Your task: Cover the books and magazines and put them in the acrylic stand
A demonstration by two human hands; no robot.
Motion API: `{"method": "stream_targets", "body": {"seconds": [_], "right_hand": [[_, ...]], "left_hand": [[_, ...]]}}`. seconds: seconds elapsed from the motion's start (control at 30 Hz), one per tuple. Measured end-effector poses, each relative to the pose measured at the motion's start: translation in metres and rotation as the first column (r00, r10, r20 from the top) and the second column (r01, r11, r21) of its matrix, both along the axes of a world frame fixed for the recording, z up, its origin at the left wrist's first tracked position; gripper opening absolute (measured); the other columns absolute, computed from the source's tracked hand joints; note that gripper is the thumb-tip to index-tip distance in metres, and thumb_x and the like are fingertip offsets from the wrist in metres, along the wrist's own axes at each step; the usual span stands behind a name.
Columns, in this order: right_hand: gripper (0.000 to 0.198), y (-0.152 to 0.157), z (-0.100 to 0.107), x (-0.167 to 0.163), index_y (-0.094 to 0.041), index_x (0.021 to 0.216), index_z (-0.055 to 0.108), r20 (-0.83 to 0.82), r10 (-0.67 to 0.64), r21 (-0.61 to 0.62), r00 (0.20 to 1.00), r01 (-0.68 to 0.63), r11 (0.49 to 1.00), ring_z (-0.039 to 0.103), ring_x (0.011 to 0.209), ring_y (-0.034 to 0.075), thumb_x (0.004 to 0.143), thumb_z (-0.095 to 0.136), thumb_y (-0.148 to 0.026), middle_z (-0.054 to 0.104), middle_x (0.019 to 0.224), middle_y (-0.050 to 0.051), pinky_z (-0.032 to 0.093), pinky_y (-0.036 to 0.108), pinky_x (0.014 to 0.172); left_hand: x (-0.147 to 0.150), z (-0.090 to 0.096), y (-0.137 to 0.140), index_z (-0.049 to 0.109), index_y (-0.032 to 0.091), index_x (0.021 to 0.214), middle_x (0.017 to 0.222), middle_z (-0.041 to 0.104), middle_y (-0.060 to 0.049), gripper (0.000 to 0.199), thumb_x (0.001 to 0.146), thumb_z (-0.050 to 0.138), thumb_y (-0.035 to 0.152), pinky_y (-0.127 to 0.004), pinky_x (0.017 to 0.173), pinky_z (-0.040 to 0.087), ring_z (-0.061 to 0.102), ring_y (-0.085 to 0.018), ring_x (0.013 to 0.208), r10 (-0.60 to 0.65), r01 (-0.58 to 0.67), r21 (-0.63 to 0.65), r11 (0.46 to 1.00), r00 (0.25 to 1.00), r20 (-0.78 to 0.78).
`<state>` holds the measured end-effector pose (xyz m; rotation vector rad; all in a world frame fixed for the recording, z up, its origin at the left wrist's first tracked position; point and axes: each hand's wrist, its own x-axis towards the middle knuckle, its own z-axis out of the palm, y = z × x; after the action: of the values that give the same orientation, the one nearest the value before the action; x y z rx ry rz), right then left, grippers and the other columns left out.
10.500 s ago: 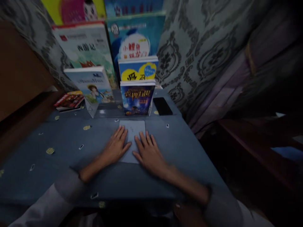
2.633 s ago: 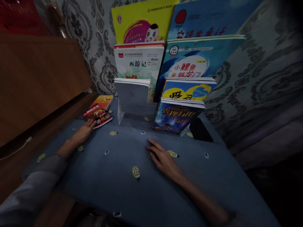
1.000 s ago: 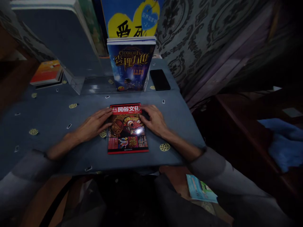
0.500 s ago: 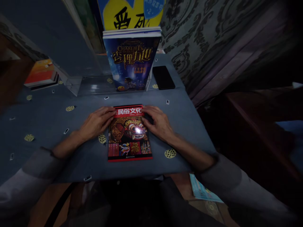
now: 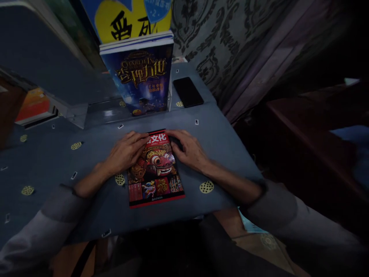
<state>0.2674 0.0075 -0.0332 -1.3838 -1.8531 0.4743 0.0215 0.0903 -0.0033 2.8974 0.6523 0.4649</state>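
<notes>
The cloth-covered worktop (image 5: 227, 150) is slate blue, printed with black-spotted yellow ovals and little black-and-white labels. By its near edge, the flat book (image 5: 158, 165) mixes red, black and gold, with white characters on a red band. Toward the far edge, the standing book (image 5: 144, 82) is deep blue, lettered in gold; near the far right corner, the phone (image 5: 188, 92) is black. The wallpaper (image 5: 198, 25), dimly lit, looks grey with darker scrolls.
</notes>
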Motion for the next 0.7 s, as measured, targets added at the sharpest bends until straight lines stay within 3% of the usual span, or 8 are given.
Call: {"method": "stream_targets", "body": {"seconds": [0.37,0.7], "right_hand": [[0.058,0.001,0.0,0.002,-0.024,0.146,0.045,-0.104,-0.012,-0.025,0.995,0.01,1.0,0.061,0.126,0.028,0.09,0.046,-0.014,0.07,0.13,0.009,0.048,0.056,0.107],[0.055,0.001,0.001,0.002,-0.021,0.143,0.047,-0.123,-0.031,-0.029,0.992,0.027,0.999,0.061,0.125,0.028,0.089,0.047,-0.014,0.071,0.128,0.01,0.048,0.055,0.108]], "left_hand": [[0.042,-0.003,0.007,0.062,0.016,0.133,0.131,0.066,-0.013,0.039,0.1,0.042,0.017,-0.044,0.089,0.047,0.058,-0.027,0.107,-0.037,0.039,0.025,0.999,0.998,-0.047],[0.048,-0.001,0.008,0.061,0.017,0.134,0.137,0.064,-0.012,0.04,0.099,0.042,0.014,-0.043,0.087,0.045,0.058,-0.026,0.106,-0.03,0.031,0.008,0.999,0.998,-0.063]]}}
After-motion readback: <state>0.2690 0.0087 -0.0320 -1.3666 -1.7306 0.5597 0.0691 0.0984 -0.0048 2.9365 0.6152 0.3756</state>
